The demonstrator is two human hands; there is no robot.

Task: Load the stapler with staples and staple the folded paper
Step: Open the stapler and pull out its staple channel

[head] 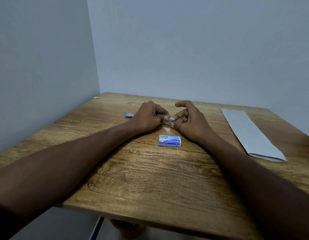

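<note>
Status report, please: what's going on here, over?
Left hand and right hand both pinching small metal piece. Staple box nearby. Folded paper untouched. Nothing blocking.

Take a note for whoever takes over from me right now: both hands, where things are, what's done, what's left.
Left hand grips the small metal stapler low over the table; right hand pinches its right end.
Staple box lies just nearer the person than the hands. Folded paper lies apart at the right, untouched.
Done: loading seems under way; whether staples are in cannot be told.
Left: finish loading, then staple the paper.
</note>
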